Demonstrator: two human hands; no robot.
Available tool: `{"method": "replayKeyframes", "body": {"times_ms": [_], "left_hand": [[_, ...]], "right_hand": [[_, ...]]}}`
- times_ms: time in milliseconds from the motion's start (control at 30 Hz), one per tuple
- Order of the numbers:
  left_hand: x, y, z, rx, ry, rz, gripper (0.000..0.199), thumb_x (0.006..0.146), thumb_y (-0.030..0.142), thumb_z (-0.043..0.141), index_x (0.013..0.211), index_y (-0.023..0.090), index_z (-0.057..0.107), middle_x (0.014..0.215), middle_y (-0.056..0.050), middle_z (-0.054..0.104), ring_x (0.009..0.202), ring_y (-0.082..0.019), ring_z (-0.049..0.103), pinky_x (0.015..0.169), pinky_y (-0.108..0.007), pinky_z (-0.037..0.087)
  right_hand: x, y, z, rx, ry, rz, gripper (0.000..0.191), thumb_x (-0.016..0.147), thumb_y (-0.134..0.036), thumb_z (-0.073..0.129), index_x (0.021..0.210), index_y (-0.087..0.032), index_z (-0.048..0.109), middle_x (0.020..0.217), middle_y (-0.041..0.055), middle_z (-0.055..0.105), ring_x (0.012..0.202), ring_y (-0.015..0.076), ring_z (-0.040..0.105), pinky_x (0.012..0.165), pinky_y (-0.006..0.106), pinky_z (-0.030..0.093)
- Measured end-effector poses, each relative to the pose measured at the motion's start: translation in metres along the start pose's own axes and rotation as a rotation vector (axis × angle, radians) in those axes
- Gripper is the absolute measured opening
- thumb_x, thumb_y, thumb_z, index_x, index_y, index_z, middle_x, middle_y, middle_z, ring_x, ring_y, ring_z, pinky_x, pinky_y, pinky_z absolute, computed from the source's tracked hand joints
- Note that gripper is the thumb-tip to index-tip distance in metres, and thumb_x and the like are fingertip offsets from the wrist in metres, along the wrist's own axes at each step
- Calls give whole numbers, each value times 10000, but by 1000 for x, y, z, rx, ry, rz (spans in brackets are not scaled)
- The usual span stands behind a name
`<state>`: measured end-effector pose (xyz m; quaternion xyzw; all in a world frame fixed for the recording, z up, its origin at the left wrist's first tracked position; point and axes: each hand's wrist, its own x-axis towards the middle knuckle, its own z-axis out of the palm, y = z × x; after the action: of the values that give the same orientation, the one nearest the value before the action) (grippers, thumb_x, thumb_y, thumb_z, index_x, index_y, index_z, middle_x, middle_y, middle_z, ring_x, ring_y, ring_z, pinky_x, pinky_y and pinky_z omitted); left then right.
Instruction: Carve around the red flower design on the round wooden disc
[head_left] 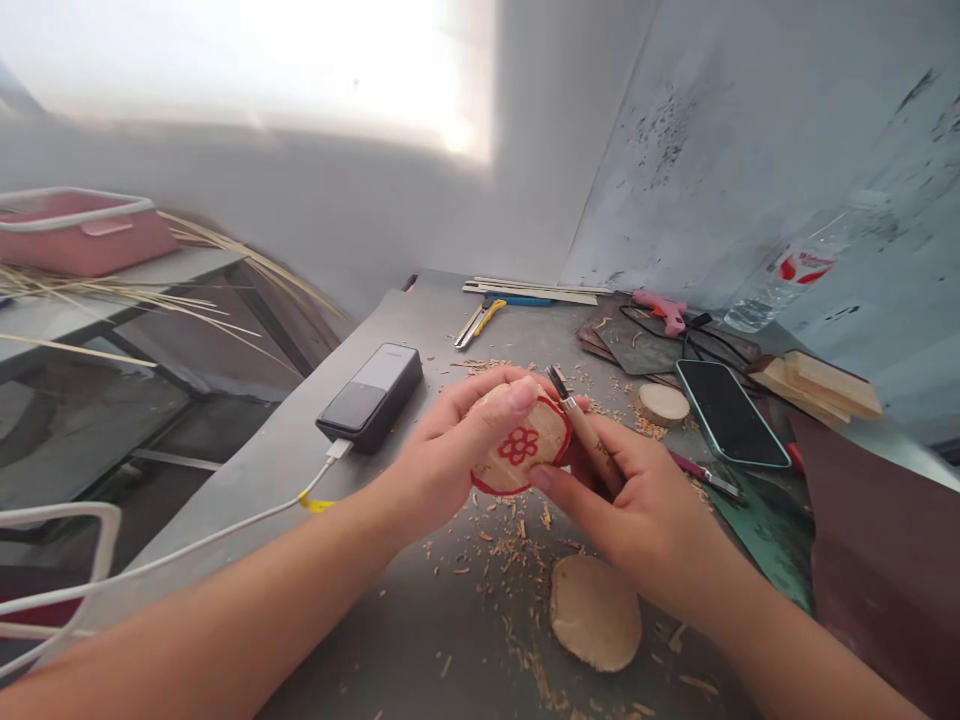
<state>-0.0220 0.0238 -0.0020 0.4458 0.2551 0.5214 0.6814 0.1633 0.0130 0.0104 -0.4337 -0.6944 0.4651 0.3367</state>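
Note:
My left hand (450, 450) grips a round wooden disc (521, 450) by its edge, and the disc bears a red flower and a red rim. My right hand (622, 495) is shut around a wooden-handled carving knife (589, 440), with its dark blade tip (557, 381) near the disc's top edge. Its fingers also touch the disc's right side. Whether the blade touches the wood cannot be told. Below my hands, a plain, pale wooden disc (596, 612) lies on the table.
Wood shavings scatter across the steel table (420, 330). A power bank (371, 397) on a white cable sits left, and a phone (731, 413), small wooden disc (664, 404), and pink glue gun (660, 310) sit right. A yellow utility knife (480, 322) lies farther back.

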Motion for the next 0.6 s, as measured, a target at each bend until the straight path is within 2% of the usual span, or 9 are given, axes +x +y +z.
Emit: {"method": "replayKeyframes", "body": {"times_ms": [133,233,300,433,500,600], "left_hand": [[3,1,-2,-49,-21,9,322,955,507,674,995,195,743,1016,-103,792,932,-248,750,825,-345,578],[3,0,-2,-78,-45,38,344,959,517,649,1011,195,758,1024,-112,794,991,-281,753,860,-372,572],[3,-1,-1,-59,-45,37,342,965,517,644,1022,198,755,1027,-106,789,989,-272,749,845,-353,565],[2,-3,-1,-9,-2,9,293,954,489,683,976,201,732,975,-71,760,938,-217,732,785,-275,533],[2,-2,0,0,23,-13,310,941,498,699,963,190,725,939,-69,747,911,-207,726,766,-263,530],[2,-1,0,-16,20,-6,340,937,507,692,980,172,728,939,-87,754,906,-214,730,764,-269,549]], "right_hand": [[-2,0,-3,-46,-37,75,308,824,-369,844,1025,-241,648,648,-84,357,560,119,307,474,255,244],[-3,-1,-2,-10,-32,14,254,924,-438,737,1069,-245,656,750,-40,461,670,147,454,565,261,370],[-3,0,1,-9,-2,5,239,975,-466,658,1047,-239,656,802,-20,503,717,155,478,609,271,405],[-4,1,5,-94,39,16,163,986,-373,607,916,-226,618,719,-47,412,617,131,335,517,266,307],[-5,0,4,-112,26,1,133,968,-308,588,862,-228,594,717,-44,395,626,134,329,527,270,305],[-6,-3,0,-125,20,10,129,959,-304,571,857,-233,605,693,-37,392,631,146,358,523,274,310]]}}
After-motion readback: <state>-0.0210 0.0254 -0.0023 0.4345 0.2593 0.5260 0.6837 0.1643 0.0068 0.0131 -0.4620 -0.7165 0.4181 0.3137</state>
